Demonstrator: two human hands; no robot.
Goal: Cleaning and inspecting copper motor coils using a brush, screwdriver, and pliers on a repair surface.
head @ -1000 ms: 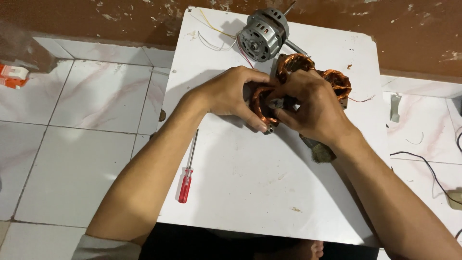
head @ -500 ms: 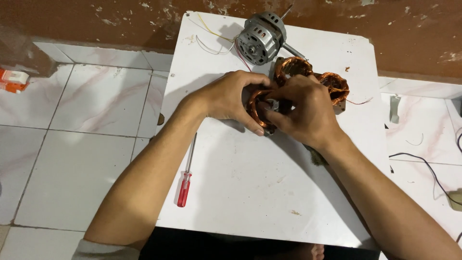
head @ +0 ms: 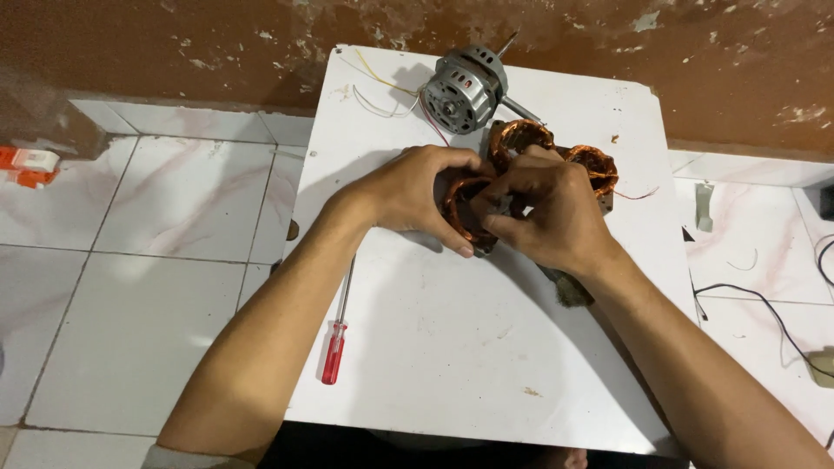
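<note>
Head view: both hands together, clamped on one stator.
Left hand (head: 413, 195): grips copper-wound stator (head: 465, 208) from left.
Right hand (head: 547, 213): pinches right side, equally near.
Stator axis: cannot tell.
Screwdriver (head: 334, 343): below left forearm.

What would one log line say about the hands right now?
left hand: grip on copper-wound stator | right hand: grip on same stator | red screwdriver: lying on white board | fan motor: at far edge
</note>
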